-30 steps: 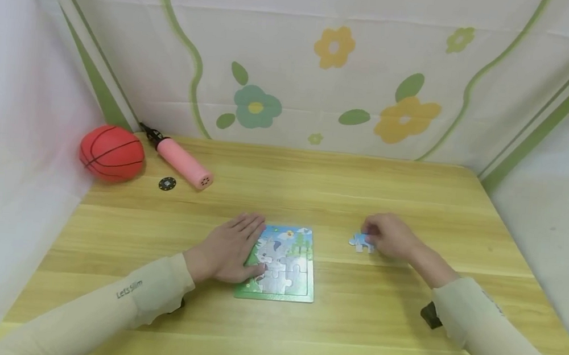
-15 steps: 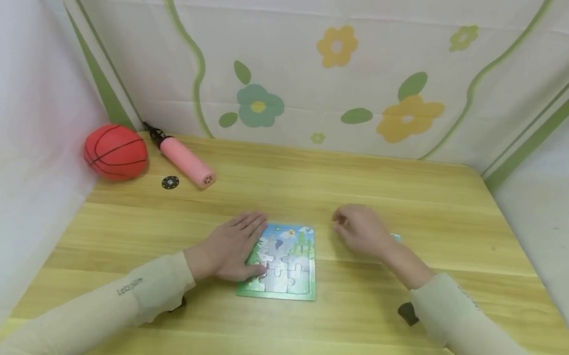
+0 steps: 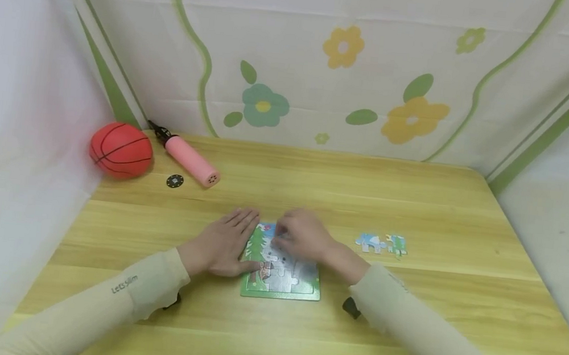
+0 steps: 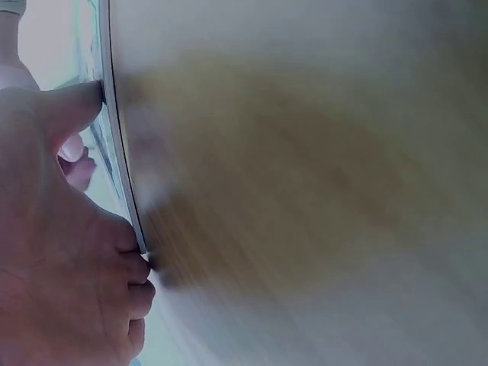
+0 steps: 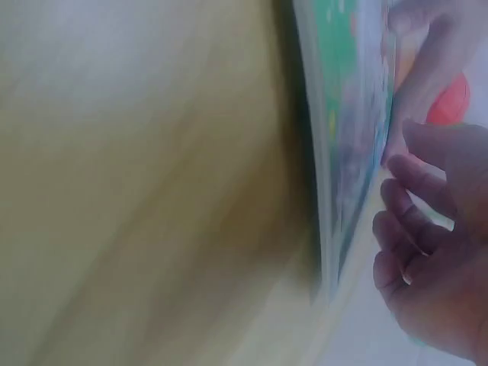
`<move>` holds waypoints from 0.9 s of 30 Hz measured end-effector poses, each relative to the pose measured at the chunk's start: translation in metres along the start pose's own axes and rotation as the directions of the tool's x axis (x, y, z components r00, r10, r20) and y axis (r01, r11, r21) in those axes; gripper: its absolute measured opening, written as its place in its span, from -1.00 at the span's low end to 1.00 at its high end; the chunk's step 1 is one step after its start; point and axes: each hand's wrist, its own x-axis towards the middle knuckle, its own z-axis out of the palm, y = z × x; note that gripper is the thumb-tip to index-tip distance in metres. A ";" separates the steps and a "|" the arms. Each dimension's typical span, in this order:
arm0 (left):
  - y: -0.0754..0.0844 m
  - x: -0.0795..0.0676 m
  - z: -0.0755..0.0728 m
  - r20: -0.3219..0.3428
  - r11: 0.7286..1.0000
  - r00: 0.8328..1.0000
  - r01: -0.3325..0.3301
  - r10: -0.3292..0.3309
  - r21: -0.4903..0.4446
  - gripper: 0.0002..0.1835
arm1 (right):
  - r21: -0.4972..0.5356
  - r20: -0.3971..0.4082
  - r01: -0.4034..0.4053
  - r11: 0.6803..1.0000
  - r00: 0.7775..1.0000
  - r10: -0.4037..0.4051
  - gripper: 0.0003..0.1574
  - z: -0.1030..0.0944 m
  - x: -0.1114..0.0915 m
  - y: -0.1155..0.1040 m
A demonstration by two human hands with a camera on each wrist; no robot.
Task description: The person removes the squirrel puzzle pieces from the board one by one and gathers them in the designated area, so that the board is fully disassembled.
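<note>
A square jigsaw puzzle with a green border lies in front of me. My left hand rests along its left side, fingers straight, the thumb reaching over the puzzle; the left wrist view shows that thumb right at the puzzle's edge. Over the upper right of the puzzle is my right hand, blurred, its fingers loosely bent. Seen from the right wrist, nothing shows between its thumb and fingertips. Part of the picture is hidden under both hands.
Two loose jigsaw pieces, one blue and white and one with green trees, lie to the right of the puzzle. At the back left are a red ball, a pink hand pump and a black round disc.
My right hand has moved left from the loose pieces to over the puzzle, uncovering both pieces on the table. My left hand stays at the puzzle's left side.
</note>
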 end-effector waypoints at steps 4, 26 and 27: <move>0.000 0.002 0.002 -0.002 1.000 1.000 0.006 -0.006 0.018 0.15 | -0.042 0.044 -0.030 0.999 0.999 0.032 -0.64 0.008 0.005 -0.009; 0.002 0.001 0.002 -0.017 0.999 1.000 0.013 -0.012 0.036 0.14 | 0.029 0.003 -0.099 0.995 0.995 0.099 -0.70 0.016 0.007 -0.019; 0.002 0.001 0.002 -0.018 0.999 1.000 0.012 -0.012 0.035 0.14 | 0.024 0.001 -0.096 0.995 0.995 0.096 -0.69 0.016 0.008 -0.019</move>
